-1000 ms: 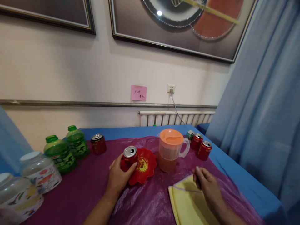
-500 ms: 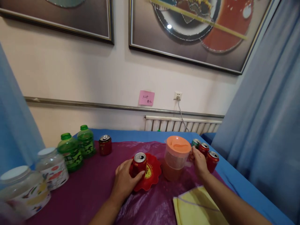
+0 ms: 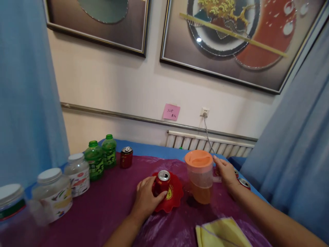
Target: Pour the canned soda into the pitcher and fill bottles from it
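My left hand is wrapped round a red can with an opened top, which stands upright on a red scalloped plate. My right hand grips the handle of a clear pitcher with an orange lid, to the right of the plate. Amber liquid fills the pitcher's lower part. The pitcher looks slightly tilted and a dark patch shows beneath its base. A folded yellow cloth lies in front of it on the purple sheet.
Along the left stand clear jars with white lids, two green bottles and another red can. Behind my right hand more cans are partly hidden. A radiator and wall lie beyond the table; blue curtains hang at both sides.
The view has shifted left, bringing another jar into sight. The pitcher has risen a little off the sheet in my right hand. My left hand still holds the can on the plate.
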A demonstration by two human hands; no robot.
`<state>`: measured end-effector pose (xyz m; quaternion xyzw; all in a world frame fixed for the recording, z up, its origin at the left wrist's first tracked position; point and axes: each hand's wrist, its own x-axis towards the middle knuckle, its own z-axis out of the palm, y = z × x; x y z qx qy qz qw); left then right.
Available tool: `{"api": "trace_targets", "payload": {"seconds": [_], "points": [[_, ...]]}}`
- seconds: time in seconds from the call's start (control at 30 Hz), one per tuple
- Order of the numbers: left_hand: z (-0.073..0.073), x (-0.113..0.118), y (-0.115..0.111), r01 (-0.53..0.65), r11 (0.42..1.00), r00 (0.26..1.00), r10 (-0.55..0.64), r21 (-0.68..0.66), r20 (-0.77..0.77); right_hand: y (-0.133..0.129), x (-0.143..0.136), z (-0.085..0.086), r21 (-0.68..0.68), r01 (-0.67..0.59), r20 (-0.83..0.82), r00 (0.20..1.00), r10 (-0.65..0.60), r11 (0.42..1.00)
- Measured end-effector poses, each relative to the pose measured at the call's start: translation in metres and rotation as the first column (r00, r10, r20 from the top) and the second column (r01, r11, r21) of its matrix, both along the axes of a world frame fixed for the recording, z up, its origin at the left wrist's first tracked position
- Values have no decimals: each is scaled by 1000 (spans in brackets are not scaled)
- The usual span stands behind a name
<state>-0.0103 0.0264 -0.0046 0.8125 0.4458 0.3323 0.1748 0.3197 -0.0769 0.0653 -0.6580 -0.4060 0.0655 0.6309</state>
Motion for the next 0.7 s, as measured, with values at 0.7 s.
{"api": "trace_targets", "payload": {"seconds": [0.7], "points": [[3,0,-14,68,997,996,-66,-29,59,8,-27,59,-253,-71,239,962,134,965]]}}
